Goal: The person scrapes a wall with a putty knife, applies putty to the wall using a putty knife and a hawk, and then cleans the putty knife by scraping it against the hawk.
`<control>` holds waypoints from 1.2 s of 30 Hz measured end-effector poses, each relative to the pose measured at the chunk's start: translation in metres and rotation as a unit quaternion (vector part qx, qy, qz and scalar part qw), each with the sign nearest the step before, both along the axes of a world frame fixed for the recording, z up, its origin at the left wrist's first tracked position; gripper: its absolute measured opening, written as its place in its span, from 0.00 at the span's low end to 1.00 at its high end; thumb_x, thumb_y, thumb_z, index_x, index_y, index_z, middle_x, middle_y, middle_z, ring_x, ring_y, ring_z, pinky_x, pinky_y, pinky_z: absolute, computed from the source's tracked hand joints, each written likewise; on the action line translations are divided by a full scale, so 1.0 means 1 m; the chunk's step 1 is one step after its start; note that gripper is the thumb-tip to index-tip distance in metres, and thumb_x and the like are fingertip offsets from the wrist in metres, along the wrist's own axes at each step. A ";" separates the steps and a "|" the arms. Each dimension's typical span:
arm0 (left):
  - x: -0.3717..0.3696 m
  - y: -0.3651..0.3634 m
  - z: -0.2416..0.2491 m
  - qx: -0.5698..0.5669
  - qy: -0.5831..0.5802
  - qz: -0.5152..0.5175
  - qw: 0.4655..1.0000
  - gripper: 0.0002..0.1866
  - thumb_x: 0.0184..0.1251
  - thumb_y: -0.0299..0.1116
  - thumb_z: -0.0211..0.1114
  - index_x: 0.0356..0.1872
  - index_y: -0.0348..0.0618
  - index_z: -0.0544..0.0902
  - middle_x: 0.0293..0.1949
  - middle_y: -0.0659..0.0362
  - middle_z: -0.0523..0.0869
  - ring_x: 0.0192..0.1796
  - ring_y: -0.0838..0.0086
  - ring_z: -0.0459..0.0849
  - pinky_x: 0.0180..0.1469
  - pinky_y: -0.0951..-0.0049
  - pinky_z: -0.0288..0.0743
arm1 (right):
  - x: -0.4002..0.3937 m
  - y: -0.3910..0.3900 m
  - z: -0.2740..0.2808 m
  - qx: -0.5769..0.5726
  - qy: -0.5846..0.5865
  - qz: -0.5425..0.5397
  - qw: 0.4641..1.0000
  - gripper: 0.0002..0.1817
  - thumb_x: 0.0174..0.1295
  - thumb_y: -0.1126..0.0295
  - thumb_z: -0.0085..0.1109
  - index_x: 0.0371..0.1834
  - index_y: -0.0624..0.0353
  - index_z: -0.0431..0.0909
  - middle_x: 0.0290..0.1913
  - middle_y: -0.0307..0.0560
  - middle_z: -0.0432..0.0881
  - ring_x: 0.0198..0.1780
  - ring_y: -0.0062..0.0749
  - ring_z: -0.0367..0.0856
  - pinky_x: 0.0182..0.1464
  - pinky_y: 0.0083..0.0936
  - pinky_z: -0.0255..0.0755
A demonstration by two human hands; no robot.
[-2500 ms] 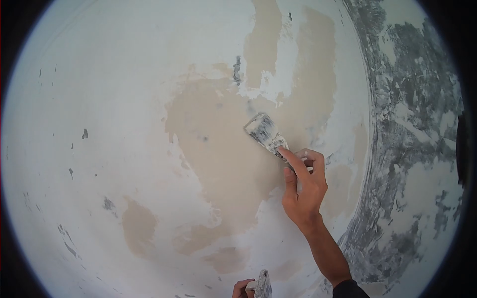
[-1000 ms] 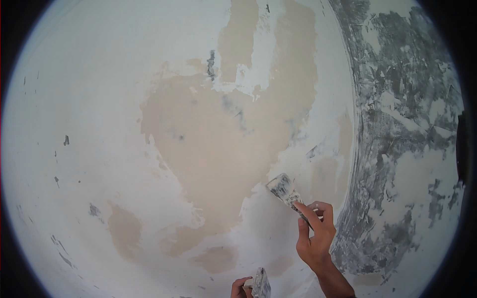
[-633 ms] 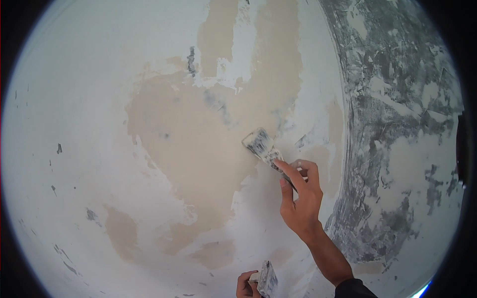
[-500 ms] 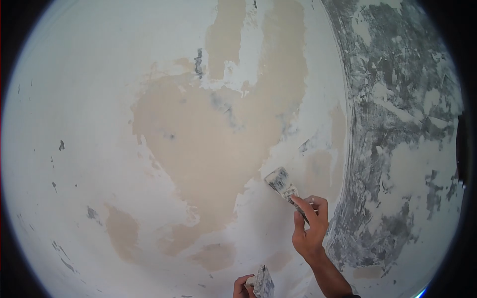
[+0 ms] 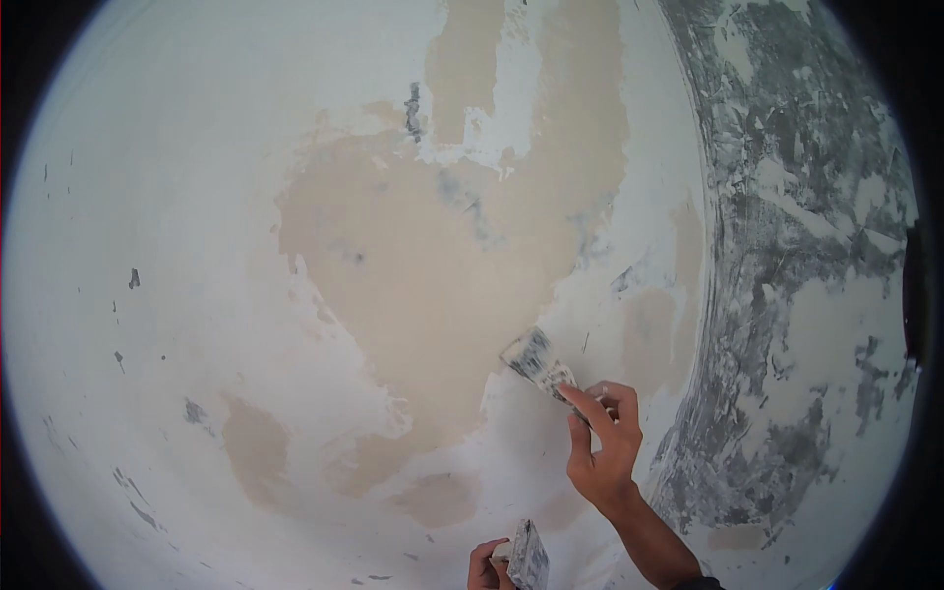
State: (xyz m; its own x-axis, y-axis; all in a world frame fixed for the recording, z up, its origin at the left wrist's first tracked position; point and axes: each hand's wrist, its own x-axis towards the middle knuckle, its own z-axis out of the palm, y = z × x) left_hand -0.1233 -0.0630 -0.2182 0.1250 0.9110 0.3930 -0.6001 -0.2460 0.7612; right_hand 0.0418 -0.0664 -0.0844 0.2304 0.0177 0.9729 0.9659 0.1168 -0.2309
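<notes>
My right hand (image 5: 607, 442) is closed around the handle of a putty knife (image 5: 538, 357), its index finger stretched along the tool. The wide blade, smeared with white and dark filler, lies against the wall at the lower right edge of a large beige patch (image 5: 433, 265). At the bottom of the view, my left hand (image 5: 487, 567) grips a second, filler-smeared flat-bladed tool (image 5: 529, 559), probably another putty knife. Its handle is mostly hidden by the fingers and the frame edge.
White wall (image 5: 216, 197) surrounds the beige patch, with smaller beige spots (image 5: 256, 449) and dark scrapes on it. To the right, past a vertical edge, stands a dark grey surface (image 5: 757, 324) streaked with white. A dark object (image 5: 915, 295) shows at the far right.
The right hand has moved the putty knife left across the wall, onto the beige patch's edge. The wall has shifted slightly right in view. The left hand keeps its grip on its tool.
</notes>
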 end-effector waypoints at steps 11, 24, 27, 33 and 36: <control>0.003 -0.001 0.005 -0.018 0.009 -0.023 1.000 0.17 0.80 0.40 0.60 0.56 0.36 0.78 0.34 0.61 0.83 0.36 0.78 0.83 0.40 0.76 0.77 | -0.021 0.011 0.038 0.017 -0.031 0.041 0.999 0.26 0.52 0.88 0.63 0.55 0.55 0.86 0.44 0.45 0.74 0.29 0.27 0.71 0.28 0.25 0.66; -0.005 0.006 0.009 -0.037 -0.006 0.002 0.999 0.16 0.80 0.40 0.59 0.55 0.36 0.78 0.35 0.59 0.84 0.35 0.76 0.82 0.41 0.74 0.78 | -0.004 0.003 0.038 0.091 -0.006 0.041 0.995 0.19 0.58 0.82 0.61 0.52 0.56 0.88 0.47 0.46 0.74 0.32 0.27 0.67 0.33 0.23 0.62; -0.003 0.003 0.007 -0.020 -0.007 0.003 1.000 0.16 0.80 0.39 0.59 0.55 0.36 0.78 0.35 0.59 0.84 0.35 0.76 0.83 0.40 0.74 0.78 | 0.000 0.020 0.088 0.136 -0.049 0.035 0.989 0.21 0.57 0.85 0.61 0.53 0.55 0.87 0.47 0.45 0.74 0.32 0.27 0.68 0.33 0.23 0.62; -0.003 0.005 0.009 -0.013 -0.007 0.004 1.000 0.15 0.80 0.39 0.59 0.54 0.37 0.78 0.37 0.58 0.84 0.36 0.74 0.83 0.39 0.73 0.79 | 0.004 0.052 0.123 0.144 -0.091 0.023 0.985 0.26 0.53 0.89 0.62 0.55 0.53 0.86 0.47 0.45 0.73 0.33 0.29 0.69 0.33 0.23 0.64; -0.006 0.008 0.007 -0.012 -0.004 0.007 1.000 0.15 0.80 0.40 0.58 0.54 0.37 0.79 0.37 0.58 0.85 0.36 0.74 0.84 0.40 0.73 0.79 | 0.006 0.051 0.096 0.125 -0.074 0.032 0.989 0.26 0.53 0.89 0.61 0.55 0.54 0.86 0.47 0.45 0.73 0.33 0.29 0.69 0.32 0.23 0.64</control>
